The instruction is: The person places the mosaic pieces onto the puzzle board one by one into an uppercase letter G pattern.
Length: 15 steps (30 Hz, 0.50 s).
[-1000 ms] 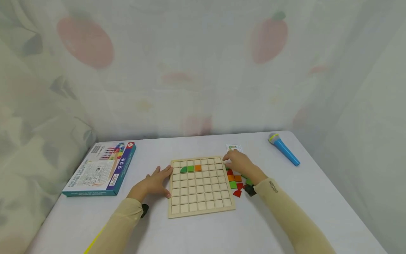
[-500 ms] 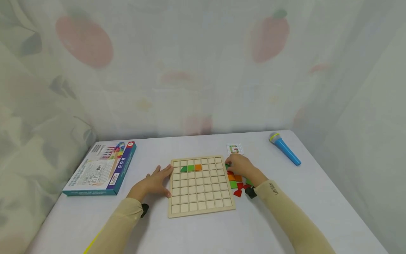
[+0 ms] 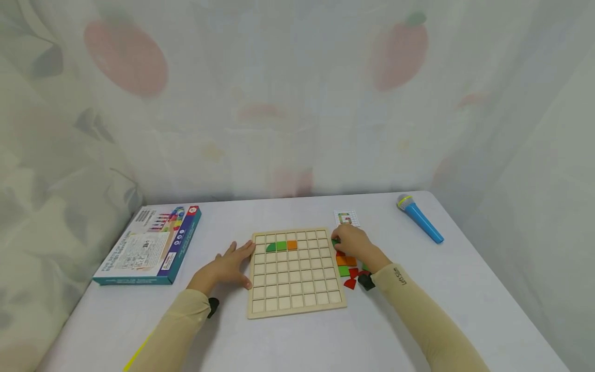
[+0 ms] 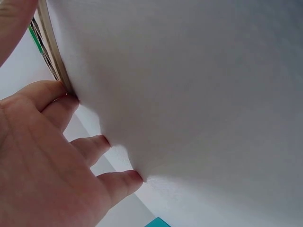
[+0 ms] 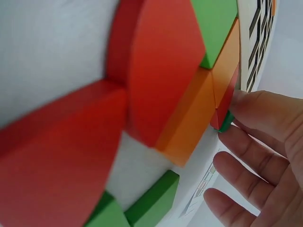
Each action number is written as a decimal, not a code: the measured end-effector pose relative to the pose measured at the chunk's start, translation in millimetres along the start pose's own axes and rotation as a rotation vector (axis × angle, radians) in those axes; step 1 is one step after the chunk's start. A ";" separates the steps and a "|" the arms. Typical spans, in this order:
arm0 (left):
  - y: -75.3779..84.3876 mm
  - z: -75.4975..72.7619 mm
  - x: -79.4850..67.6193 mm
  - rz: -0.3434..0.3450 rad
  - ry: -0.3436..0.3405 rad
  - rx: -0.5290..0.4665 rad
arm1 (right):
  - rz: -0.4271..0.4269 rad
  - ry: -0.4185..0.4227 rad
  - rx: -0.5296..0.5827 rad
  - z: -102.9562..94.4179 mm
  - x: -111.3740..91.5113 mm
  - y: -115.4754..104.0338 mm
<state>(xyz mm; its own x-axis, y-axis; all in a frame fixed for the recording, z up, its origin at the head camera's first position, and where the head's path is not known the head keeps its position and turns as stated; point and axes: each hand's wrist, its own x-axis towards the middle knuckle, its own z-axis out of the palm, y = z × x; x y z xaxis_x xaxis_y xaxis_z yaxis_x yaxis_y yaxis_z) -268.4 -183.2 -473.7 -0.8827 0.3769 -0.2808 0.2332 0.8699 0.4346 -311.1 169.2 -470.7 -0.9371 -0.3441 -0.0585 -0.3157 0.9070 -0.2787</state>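
Observation:
In the head view, a wooden grid board (image 3: 295, 290) lies on the table. In its upper rows sit a dark green rounded piece (image 3: 271, 248), a light green square (image 3: 281, 246) and an orange square (image 3: 292, 245). My left hand (image 3: 226, 267) rests spread at the board's left edge, its fingertips on the white cloth in the left wrist view. At the upper right edge, my right hand (image 3: 353, 243) pinches a dark green piece (image 5: 227, 122) between thumb and index finger. Close by lie orange blocks (image 5: 187, 118) and red rounded pieces (image 5: 163, 71).
A small pattern card (image 3: 346, 217) lies beyond my right hand. At the far right is a blue toy microphone (image 3: 421, 221), and a flat game box (image 3: 144, 248) lies at the left. Light green blocks (image 3: 343, 271) and red pieces (image 3: 350, 283) lie beside the board.
My right hand has come down from the board's upper right corner onto the dark green piece, its fingers closing on it. More of the pattern card shows. The left hand stays in place.

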 end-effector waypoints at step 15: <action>4.4 -2.0 -2.5 -0.009 0.001 -0.001 | -0.028 0.078 -0.044 -14.6 5.5 -15.0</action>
<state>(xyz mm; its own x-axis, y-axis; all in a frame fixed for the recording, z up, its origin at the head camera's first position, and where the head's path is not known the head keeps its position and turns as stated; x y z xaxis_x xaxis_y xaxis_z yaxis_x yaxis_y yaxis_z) -266.1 -181.0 -469.3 -0.8851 0.3688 -0.2840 0.2248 0.8729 0.4330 -313.6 157.3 -452.8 -0.9361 -0.3509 0.0241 -0.3463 0.9077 -0.2370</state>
